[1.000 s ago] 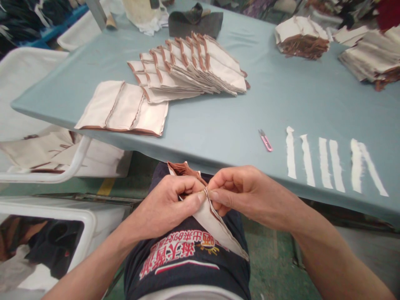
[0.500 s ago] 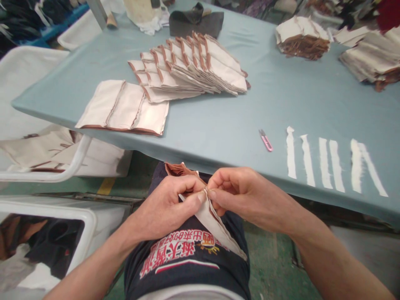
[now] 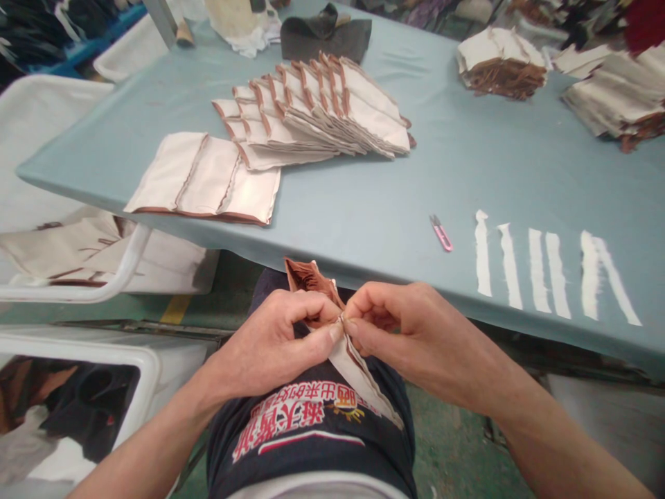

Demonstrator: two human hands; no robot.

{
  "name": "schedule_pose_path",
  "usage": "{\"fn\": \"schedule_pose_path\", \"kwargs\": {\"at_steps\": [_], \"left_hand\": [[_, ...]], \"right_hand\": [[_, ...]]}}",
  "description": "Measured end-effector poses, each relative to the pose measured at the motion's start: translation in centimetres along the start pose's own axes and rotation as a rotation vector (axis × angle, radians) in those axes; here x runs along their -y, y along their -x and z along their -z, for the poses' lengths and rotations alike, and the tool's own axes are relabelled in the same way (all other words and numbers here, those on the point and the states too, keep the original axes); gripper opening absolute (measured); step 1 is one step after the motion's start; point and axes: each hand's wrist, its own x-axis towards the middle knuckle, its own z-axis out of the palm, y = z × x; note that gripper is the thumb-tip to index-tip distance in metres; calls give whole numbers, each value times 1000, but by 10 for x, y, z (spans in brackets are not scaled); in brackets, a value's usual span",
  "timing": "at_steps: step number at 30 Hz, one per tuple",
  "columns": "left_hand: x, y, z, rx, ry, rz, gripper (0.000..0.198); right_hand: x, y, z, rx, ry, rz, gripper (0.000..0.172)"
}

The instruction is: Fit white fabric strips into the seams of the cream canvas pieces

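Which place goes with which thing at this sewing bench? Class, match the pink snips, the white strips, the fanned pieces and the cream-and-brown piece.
Things:
1 pink snips
2 white strips
3 fanned pieces
4 cream-and-brown piece

Places:
a pinched between the left hand and the right hand, above the lap
b side by side at the right, near the front edge of the table
c overlapping, toward the far left
d lying alone, just left of the strips

Pairs: 1-d, 2-b, 3-c, 4-a

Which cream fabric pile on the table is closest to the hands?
The flat overlapped pieces at the near left table edge; the fanned stack lies behind it, the other piles far right.
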Motion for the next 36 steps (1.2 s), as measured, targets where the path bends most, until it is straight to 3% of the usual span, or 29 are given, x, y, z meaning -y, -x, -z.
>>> {"fn": "schedule_pose_path", "kwargs": {"at_steps": [7,11,21,27,30,36], "left_hand": [[4,-1,-7,-105,67,34,21],[4,0,-5,-76,113,32,24],[5,3,-1,-19,25,66,24],[4,1,-6,-92,35,30,26],[3,0,-7,-120,37,9,29],[4,3,-12,-129,-45,12,29]], "right_hand": [[-2,-4,-7,-42,-64,-76,14],[-5,-4,-9,-6,-176,-96,17],[0,3,-11,-51,-48,-54,17],[-4,0,-18,-129,-54,-78,12],[-7,-4,-21,-148,-124,-106,10],[-14,-9,-19,-24,-418,-204,11]]}}
